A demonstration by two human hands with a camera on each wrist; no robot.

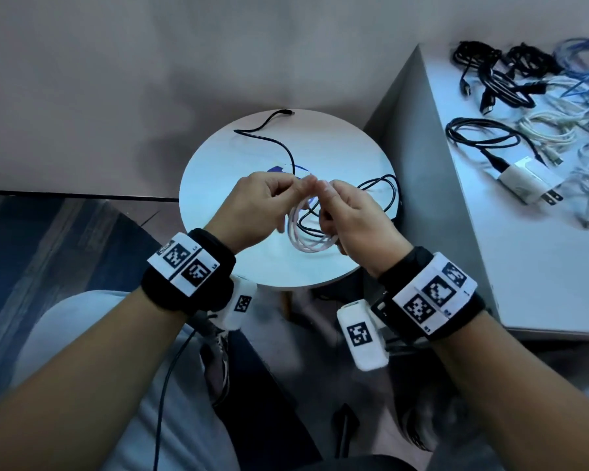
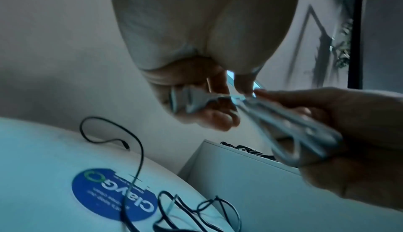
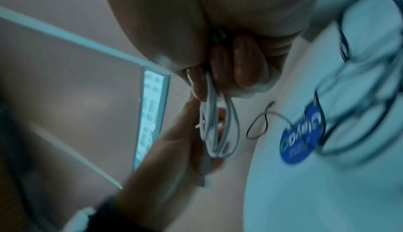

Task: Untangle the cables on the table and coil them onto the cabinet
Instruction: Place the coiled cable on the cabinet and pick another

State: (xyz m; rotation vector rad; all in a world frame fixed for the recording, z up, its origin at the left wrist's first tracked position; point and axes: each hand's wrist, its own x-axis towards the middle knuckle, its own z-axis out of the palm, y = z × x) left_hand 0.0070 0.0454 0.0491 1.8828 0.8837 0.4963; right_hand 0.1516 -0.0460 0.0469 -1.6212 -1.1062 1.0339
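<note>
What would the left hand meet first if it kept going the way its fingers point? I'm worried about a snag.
Probably the right hand: the left hand points right at it, fingertips almost touching over the white cable. Depth is unclear.

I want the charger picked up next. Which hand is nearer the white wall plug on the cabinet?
Right. The right hand holds the white cable over the table's cabinet side; the left hand is farther from the wall plug.

Likely an office or lounge corner: a small round white table (image 1: 337, 137) bearing a blue company sticker (image 2: 113, 196), a grey cabinet (image 1: 524, 253) to its right, plain walls, dark floor.
</note>
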